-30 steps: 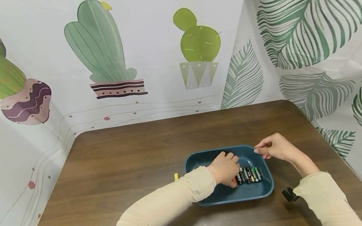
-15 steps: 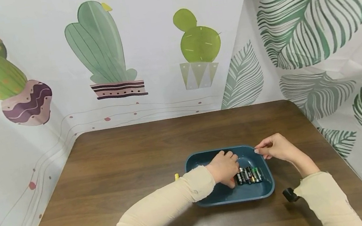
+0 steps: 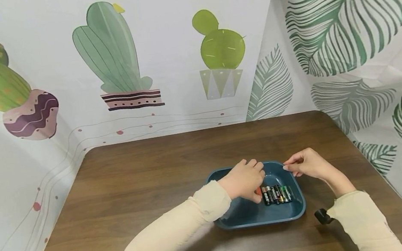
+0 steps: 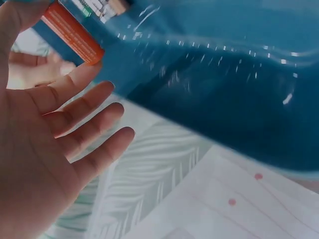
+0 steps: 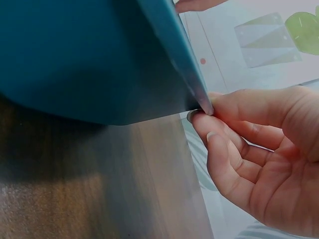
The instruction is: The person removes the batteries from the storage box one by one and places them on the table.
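A blue tray (image 3: 258, 219) stands on the table. On its right half lies a row of several batteries (image 3: 276, 194), side by side. My left hand (image 3: 246, 179) is over the tray, left of the row. In the left wrist view its thumb and index finger pinch an orange battery (image 4: 75, 34) by its two ends, while the other fingers (image 4: 104, 149) are spread. That orange battery shows in part beside the row in the head view. My right hand (image 3: 306, 164) pinches the tray's far right corner; in the right wrist view, thumb and fingertips grip the rim (image 5: 192, 82).
The brown wooden table (image 3: 145, 173) extends around the tray. Behind it hangs a white cloth (image 3: 166, 26) with printed cacti and leaves. A small black device (image 3: 322, 216) is fixed at the right wrist.
My left hand has risen slightly up and left, and the orange battery shows again beside the row. The left sleeve now covers the small yellow thing left of the tray. My right hand stays put.
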### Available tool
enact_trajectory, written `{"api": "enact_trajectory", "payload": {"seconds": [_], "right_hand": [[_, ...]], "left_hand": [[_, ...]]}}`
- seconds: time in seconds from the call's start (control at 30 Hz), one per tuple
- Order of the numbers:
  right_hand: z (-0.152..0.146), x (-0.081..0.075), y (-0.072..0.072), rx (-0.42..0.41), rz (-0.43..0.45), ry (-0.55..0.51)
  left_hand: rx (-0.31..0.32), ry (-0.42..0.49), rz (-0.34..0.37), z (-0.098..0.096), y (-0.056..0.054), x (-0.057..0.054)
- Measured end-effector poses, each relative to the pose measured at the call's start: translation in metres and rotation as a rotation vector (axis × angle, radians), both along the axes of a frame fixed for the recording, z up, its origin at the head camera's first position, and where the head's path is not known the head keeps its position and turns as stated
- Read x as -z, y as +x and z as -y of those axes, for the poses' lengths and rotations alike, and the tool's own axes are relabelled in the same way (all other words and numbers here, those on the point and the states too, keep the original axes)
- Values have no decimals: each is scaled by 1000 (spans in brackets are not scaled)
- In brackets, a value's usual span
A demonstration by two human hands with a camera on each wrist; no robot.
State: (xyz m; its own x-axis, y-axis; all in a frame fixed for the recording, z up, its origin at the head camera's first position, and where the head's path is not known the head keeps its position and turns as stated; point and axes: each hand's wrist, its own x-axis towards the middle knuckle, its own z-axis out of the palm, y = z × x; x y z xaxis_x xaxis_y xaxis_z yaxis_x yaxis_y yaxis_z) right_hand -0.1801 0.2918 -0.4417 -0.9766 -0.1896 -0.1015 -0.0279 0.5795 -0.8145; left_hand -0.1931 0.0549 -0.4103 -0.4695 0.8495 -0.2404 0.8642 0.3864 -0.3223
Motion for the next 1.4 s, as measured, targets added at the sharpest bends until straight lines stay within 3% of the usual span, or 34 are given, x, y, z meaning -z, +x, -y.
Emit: {"api": "enact_trajectory", "payload": {"seconds": [0.33, 0.6, 1.07, 1.4], "right_hand": [[-1, 1, 1, 17, 15, 6], [-2, 3, 0, 12, -4, 11], [-2, 4, -2, 7, -12, -2], [-1, 2, 0, -2, -2, -20]], "left_hand": [[-10, 161, -53, 30, -5, -19], [-46, 259, -53, 53, -12, -29], [-71, 410, -99, 100, -24, -35], [-123, 499, -74, 136, -26, -33]]}}
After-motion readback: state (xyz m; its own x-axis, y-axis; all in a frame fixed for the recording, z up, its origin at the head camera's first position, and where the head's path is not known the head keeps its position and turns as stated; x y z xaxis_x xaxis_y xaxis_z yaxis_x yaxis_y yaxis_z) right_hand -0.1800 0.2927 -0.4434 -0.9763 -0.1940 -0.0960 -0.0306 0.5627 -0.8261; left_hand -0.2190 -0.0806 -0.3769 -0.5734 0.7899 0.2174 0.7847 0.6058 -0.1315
